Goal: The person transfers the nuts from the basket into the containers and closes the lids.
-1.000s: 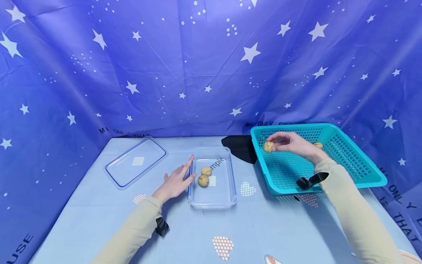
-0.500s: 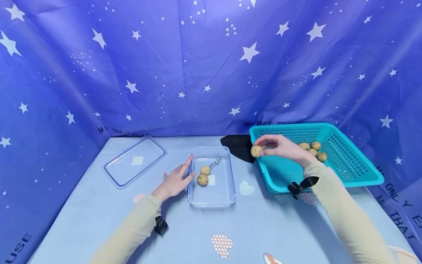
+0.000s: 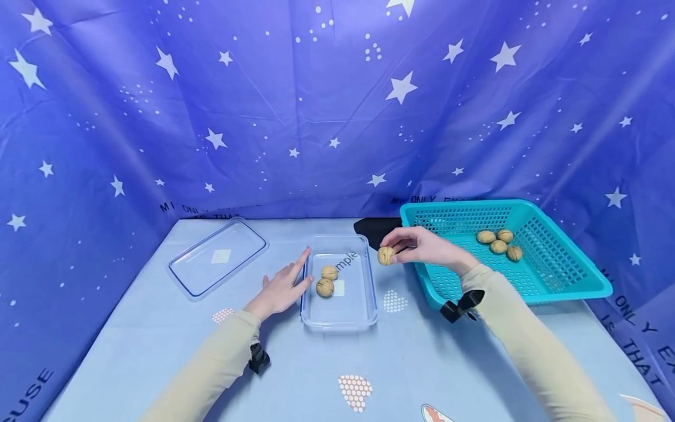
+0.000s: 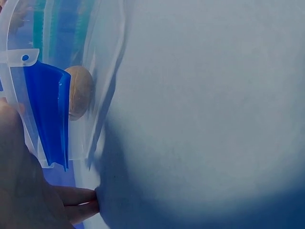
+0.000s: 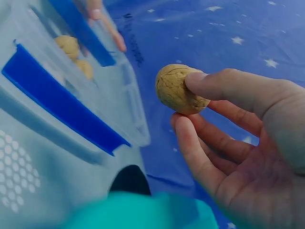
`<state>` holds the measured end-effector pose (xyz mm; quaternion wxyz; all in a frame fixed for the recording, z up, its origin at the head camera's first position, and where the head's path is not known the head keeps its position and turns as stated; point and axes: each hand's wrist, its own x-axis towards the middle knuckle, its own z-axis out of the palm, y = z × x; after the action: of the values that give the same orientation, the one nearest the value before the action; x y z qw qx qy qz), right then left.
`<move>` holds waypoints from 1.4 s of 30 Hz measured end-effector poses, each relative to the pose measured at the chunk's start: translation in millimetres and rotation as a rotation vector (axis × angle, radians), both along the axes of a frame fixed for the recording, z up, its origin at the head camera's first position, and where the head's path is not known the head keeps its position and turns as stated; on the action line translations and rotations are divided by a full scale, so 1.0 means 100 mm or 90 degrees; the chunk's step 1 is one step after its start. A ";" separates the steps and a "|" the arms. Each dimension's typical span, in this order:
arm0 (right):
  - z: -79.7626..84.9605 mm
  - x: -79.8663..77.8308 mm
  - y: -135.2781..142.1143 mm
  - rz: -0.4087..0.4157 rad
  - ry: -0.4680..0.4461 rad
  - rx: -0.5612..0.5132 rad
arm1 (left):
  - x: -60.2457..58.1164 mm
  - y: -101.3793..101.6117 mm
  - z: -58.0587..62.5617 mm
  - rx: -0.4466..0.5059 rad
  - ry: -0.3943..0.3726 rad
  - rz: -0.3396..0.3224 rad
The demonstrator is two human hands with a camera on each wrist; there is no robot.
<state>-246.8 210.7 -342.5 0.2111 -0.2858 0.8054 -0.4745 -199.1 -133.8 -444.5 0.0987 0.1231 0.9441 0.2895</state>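
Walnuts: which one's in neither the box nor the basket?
The held walnut, pinched by the right grip; of the others, two walnuts lie in the clear box, four walnuts in the teal basket.

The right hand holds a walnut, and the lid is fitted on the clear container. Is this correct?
The lid is not fitted: the head view shows it lying on the table, left of the clear container. The right hand does hold a walnut.
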 end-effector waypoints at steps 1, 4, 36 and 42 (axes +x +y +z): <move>-0.02 0.00 -0.03 0.004 -0.003 0.003 | 0.00 0.01 -0.01 0.002 0.003 0.000; -0.07 0.00 -0.13 0.024 -0.007 0.011 | 0.00 0.02 -0.01 0.003 0.001 0.002; -0.29 0.02 -0.78 0.148 0.020 0.028 | -0.01 0.03 -0.01 0.001 0.000 0.006; -0.36 0.02 -0.87 0.194 0.018 0.047 | -0.01 0.03 0.00 0.003 -0.004 0.006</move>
<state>-245.1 123.4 -378.6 0.2797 -0.4032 0.7724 -0.4032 -200.0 -131.1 -444.9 0.1003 0.1177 0.9437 0.2924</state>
